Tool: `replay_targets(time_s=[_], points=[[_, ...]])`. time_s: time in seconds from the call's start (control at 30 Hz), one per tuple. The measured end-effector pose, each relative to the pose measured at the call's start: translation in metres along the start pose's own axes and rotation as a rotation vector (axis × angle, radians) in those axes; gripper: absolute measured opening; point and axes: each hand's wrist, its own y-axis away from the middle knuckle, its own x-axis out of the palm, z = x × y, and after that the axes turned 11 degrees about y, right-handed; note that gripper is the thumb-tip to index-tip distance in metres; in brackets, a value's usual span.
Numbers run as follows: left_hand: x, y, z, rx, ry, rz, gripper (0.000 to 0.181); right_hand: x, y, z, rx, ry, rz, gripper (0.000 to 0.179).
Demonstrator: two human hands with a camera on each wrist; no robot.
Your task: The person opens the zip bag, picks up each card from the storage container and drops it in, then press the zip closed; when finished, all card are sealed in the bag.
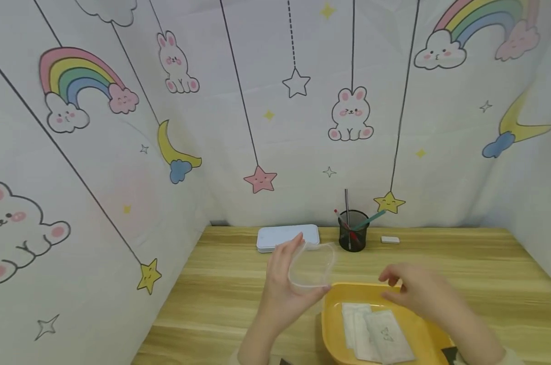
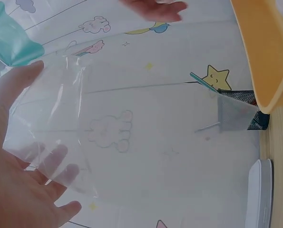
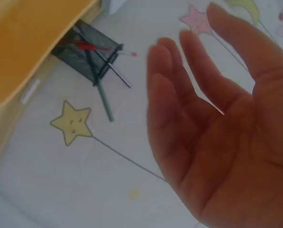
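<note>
My left hand (image 1: pixel 282 284) holds a clear plastic bag (image 1: pixel 313 266) upright, its mouth spread between thumb and fingers. In the left wrist view the thin film of the bag (image 2: pixel 84 109) lets the wall show through, and some fingers (image 2: pixel 65 164) lie behind it. Nothing is in my right hand (image 1: pixel 417 289), raised over the far right rim of a yellow tub (image 1: pixel 331 324). Its fingers are loosely bent in the right wrist view, the palm (image 3: pixel 227 156) showing. Several flat white packets (image 1: pixel 389 337) overlap inside the tub; the top one bears a small drawing.
Behind the tub stand a black mesh pen cup (image 1: pixel 352 238) with pens, a white flat case (image 1: pixel 284 237) and a white eraser (image 1: pixel 390 240). A printed cloth (image 1: pixel 298 137) walls the wooden table (image 1: pixel 211 289). A teal glossy thing (image 2: pixel 13 38) shows beside the left thumb.
</note>
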Motion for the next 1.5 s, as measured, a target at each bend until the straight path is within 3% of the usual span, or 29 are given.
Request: replay_targets(time_s=[0.17, 0.33, 0.53, 0.8, 1.1, 1.33, 1.5], points=[[-0.003, 0.002, 0.002, -0.076, 0.071, 0.016, 0.092, 0.022, -0.001, -0.014, -0.066, -0.009, 0.251, 0.036], [-0.006, 0.003, 0.004, -0.132, 0.167, 0.013, 0.084, 0.04, -0.005, -0.023, -0.011, 0.01, 0.336, 0.038], [-0.006, 0.006, 0.008, -0.141, 0.182, 0.025, 0.085, 0.065, -0.006, -0.033, -0.03, 0.063, 0.294, 0.049], [-0.005, 0.008, 0.009, -0.14, 0.166, 0.015, 0.09, 0.089, 0.001, -0.042, -0.133, 0.118, 0.202, 0.063], [-0.004, 0.009, 0.012, -0.171, 0.134, 0.017, 0.08, 0.099, 0.003, -0.034, -0.017, 0.112, 0.242, 0.07], [-0.008, 0.011, 0.014, -0.183, 0.109, 0.05, 0.079, 0.102, 0.006, -0.032, -0.033, 0.093, 0.18, 0.077], [-0.011, 0.012, 0.014, -0.177, 0.11, 0.076, 0.079, 0.099, 0.004, -0.04, -0.062, 0.033, 0.188, 0.065]])
